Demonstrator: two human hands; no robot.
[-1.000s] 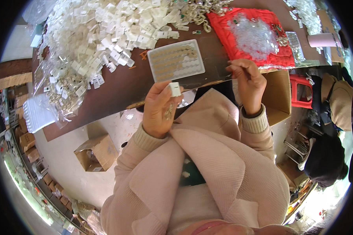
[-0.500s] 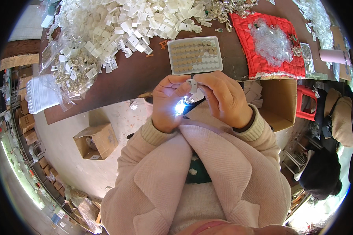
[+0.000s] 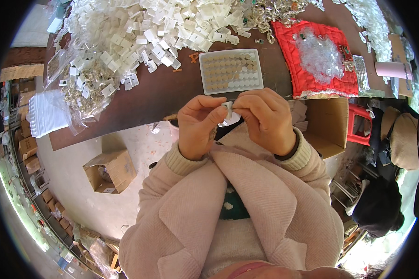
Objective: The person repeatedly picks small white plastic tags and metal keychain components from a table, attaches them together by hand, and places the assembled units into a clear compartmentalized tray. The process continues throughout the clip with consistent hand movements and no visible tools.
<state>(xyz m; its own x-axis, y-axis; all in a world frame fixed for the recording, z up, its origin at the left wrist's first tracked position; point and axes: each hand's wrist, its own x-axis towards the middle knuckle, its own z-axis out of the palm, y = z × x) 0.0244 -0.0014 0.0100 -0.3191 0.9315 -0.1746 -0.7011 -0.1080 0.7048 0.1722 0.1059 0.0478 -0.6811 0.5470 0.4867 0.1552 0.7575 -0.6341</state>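
Both hands meet over the near edge of the brown table, just in front of a white tray of small round discs, some tan and some whitish. My left hand pinches a small white plastic piece between thumb and forefinger. From the other side, the fingertips of my right hand press on the same piece. Its lower part and the curled fingers beneath are partly hidden. Beyond the tray lies a big heap of similar white plastic pieces.
A red quilted cloth at the right carries a mound of clear plastic bits. Stacked white trays stand at the table's left end. Open cardboard boxes sit below, one left, another right beside a red stool.
The bright white light by my left palm no longer shows. Both hands sit slightly lower in the picture, still gripping the white piece. The tray appears slightly lower too.
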